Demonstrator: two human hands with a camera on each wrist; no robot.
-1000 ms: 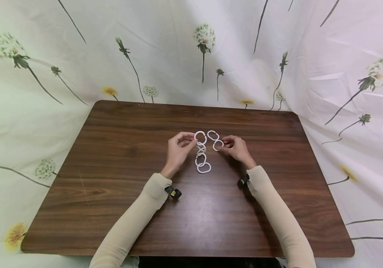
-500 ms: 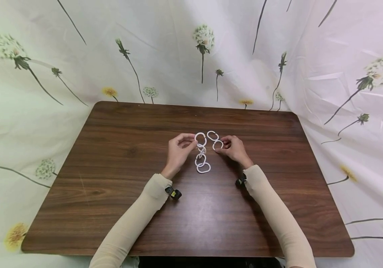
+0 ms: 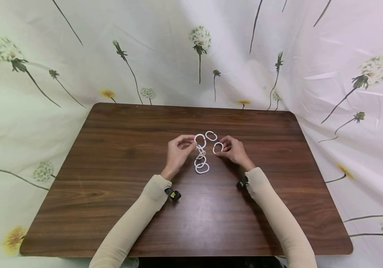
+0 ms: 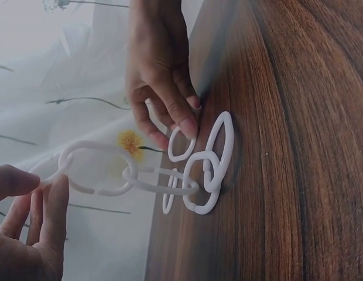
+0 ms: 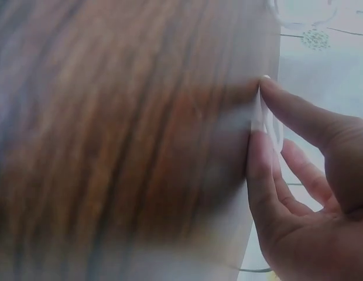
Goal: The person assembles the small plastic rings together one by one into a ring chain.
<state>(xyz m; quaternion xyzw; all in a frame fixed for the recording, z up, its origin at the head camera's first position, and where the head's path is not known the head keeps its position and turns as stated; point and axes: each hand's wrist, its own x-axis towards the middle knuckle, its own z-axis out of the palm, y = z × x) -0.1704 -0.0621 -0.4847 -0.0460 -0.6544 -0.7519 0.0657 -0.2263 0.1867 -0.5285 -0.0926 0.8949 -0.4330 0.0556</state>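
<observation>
Both hands are over the middle of the brown wooden counter (image 3: 117, 193), and it's all about white plastic rings here. The left hand (image 3: 177, 154) has its grip pinching the far end of a chain of rings (image 3: 200, 156): thumb and fingertips are closed on the top link, which is lifted clear of the wood. The left wrist view shows it well: that top link hangs in the air between the fingers, the next links slant down from it, and the near links of the chain lie flat on the counter.

Over on the right, the right hand (image 3: 233, 150) has its grip pinching a single loose ring (image 3: 217, 147), thumb and forefinger pressed together on its rim, just to the right of the chain. The ring stands close to the wood; whether it touches the counter is hard to tell. The right wrist view is blurred, but it does show thumb and forefinger tips meeting on a thin white edge.

One more spare ring (image 3: 211, 136) lies flat on the counter, just beyond the two hands, free of both.

Both arms wear beige sleeves (image 3: 134, 219), with a small black camera (image 3: 173, 194) at each wrist. Behind and around the counter hangs a pale cloth (image 3: 44, 56) printed with dandelions.
</observation>
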